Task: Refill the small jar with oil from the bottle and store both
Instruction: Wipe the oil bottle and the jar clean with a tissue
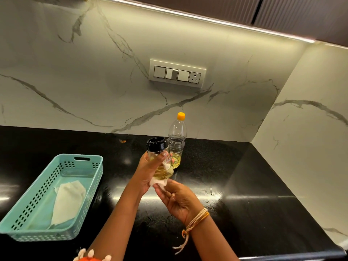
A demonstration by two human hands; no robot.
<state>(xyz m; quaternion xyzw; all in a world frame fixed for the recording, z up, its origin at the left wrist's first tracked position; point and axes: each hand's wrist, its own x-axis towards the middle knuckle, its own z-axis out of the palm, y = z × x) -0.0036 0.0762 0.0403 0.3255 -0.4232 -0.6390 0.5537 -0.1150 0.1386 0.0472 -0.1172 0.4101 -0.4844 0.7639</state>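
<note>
jar: the small jar (160, 159) is held in the air over the middle of the tabletop (244, 185), black lid on, pale yellow oil filling roughly its lower part. it stands nearly upright, its top leaning slightly toward 11 o'clock.
left hand: the left hand (148, 172) is wrapped around the jar's body from the 9 o'clock side, fingers closed on the glass with a bit of white tissue (159, 182) pressed under and against it.
right hand: the right hand (177, 198) sits just below the jar at 5 o'clock, palm up, fingers loosely spread, fingertips touching the tissue at the jar's base. it grips nothing firmly that i can see.
bottle: the bottle (176, 142) stands upright on the tabletop just behind the jar at 1 o'clock, orange cap on, only a little oil left at the bottom. its long axis is vertical.
basket: a teal basket (82, 166) lies at 9 o'clock from the hands, well apart, its long axis running from 7 to 1 o'clock, a white folded cloth (68, 200) inside.
key relation: the jar is already in the left hand, and the basket lies on that same side; the bottle is nearer the free right hand.
stage, as a judgement: pouring looks finished and the jar is being wiped; storing both is not yet done.
risk, as a judgement: oily glass could slip in the grip.
</note>
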